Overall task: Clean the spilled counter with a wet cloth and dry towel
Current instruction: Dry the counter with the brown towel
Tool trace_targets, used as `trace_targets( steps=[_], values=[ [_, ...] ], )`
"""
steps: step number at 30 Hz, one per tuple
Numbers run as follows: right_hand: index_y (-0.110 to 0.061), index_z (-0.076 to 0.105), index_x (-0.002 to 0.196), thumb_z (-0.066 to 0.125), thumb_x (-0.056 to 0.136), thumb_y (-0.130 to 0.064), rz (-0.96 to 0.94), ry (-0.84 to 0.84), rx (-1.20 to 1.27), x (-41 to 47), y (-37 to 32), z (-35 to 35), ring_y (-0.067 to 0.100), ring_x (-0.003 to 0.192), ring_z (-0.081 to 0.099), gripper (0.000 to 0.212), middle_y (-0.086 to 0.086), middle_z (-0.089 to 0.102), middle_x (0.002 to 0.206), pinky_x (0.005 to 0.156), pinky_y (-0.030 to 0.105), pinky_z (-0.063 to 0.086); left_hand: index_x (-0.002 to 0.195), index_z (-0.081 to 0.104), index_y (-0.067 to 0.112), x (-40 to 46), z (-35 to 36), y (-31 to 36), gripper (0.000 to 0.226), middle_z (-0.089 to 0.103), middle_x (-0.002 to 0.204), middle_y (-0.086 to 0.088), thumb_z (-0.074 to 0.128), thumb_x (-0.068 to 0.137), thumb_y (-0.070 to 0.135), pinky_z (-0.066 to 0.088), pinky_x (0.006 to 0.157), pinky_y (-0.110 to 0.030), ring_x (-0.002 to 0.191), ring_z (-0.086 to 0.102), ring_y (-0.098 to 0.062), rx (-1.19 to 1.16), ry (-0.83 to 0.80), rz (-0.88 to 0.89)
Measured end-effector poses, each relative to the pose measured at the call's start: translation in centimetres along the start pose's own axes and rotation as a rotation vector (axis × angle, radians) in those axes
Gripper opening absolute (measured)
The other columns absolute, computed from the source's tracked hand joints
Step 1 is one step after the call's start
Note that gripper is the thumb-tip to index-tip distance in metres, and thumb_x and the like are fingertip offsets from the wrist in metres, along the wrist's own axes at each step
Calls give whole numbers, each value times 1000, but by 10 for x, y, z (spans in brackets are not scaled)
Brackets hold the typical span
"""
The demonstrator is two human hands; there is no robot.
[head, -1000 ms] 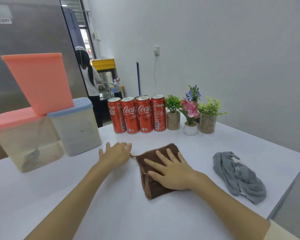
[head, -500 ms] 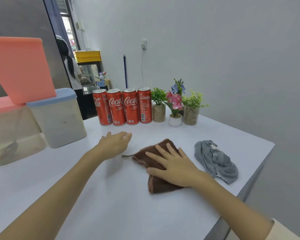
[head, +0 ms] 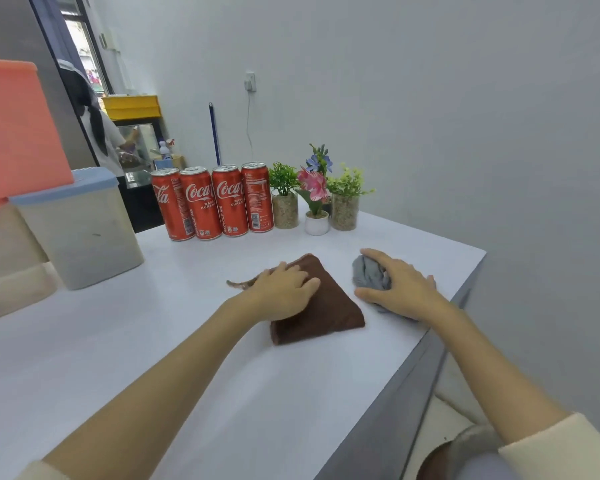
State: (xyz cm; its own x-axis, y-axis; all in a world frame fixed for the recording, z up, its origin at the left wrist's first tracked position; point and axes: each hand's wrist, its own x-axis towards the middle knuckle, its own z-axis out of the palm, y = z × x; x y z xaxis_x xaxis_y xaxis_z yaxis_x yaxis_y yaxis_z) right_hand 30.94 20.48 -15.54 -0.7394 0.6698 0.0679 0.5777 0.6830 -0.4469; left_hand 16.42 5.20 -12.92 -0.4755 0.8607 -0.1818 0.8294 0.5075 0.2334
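A folded brown towel (head: 329, 311) lies on the white counter (head: 194, 375) in the middle of the view. My left hand (head: 284, 292) rests flat on its left half, fingers curled slightly over the fabric. Just to the right, a crumpled grey cloth (head: 369, 273) sits near the counter's right edge. My right hand (head: 400, 285) lies on top of it with fingers wrapped round the bunched fabric, hiding most of it.
Several red cola cans (head: 215, 200) stand in a row at the back, with three small potted plants (head: 317, 199) beside them. Plastic containers (head: 80, 226) with blue and orange lids are stacked at the left. The counter's edge (head: 465, 289) drops off close to my right hand. A person (head: 97, 129) stands in the doorway behind.
My right hand left the brown towel and moved right onto the grey cloth. My left hand moved from the bare counter onto the brown towel.
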Motion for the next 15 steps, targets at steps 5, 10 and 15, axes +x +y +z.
trace_targets(
  steps=[5,10,15],
  values=[
    [-39,48,122,65,79,-30,-156,185,162,-6,9,12,19,101,50,47,-4,55,103,91,37,40,151,5,8,8,30,11,68,0,160,-6,19,99,50,4,118,-45,147,-1,-26,115,40,-62],
    [-28,54,116,66,77,-11,-144,256,329,7,31,-4,20,84,54,45,-1,54,92,68,28,42,150,12,5,19,26,3,64,10,158,-11,18,100,44,22,114,-45,144,13,-30,200,117,-163],
    [-26,61,105,71,76,-8,63,294,865,21,53,-38,16,57,53,35,-5,58,83,50,25,42,150,10,2,56,36,37,63,9,158,-14,18,99,39,13,116,-49,143,10,-37,167,193,-188]
  ],
)
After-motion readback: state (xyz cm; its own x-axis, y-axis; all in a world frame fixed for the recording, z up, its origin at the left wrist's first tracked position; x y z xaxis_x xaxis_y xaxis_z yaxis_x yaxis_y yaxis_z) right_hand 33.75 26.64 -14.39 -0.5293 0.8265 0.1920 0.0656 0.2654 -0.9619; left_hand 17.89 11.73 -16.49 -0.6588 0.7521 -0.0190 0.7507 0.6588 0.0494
